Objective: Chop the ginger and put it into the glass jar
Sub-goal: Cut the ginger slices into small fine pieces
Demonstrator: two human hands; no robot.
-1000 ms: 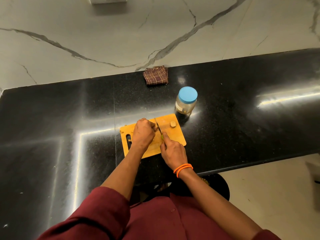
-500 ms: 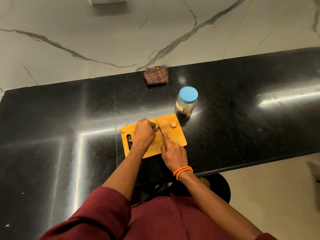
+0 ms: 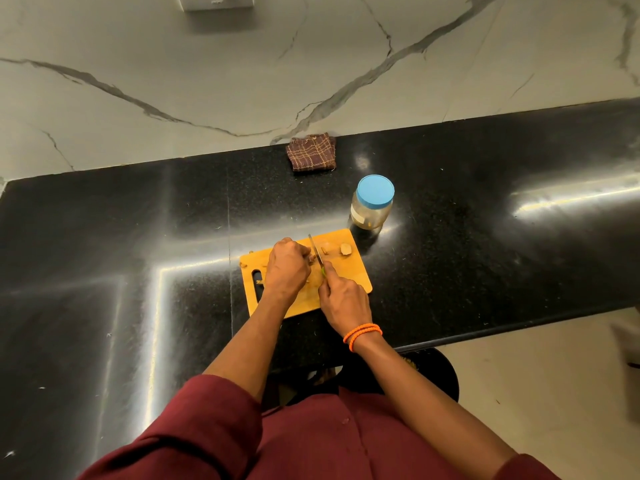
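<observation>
Newly cut ginger slice (image 3: 325,250) beside knife (image 3: 316,251), hands clamped, on black marble-backed counter (image 3: 485,244).

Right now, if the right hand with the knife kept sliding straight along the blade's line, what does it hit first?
The right hand points the knife toward the board's far edge. The ginger piece lies just right of that line. Past the cutting board, the counter looks free up to the folded cloth, though depth is unclear.

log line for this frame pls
phase: chopping | right hand: steel knife | left hand: pinning ginger | blue-lidded glass jar: closed
</observation>
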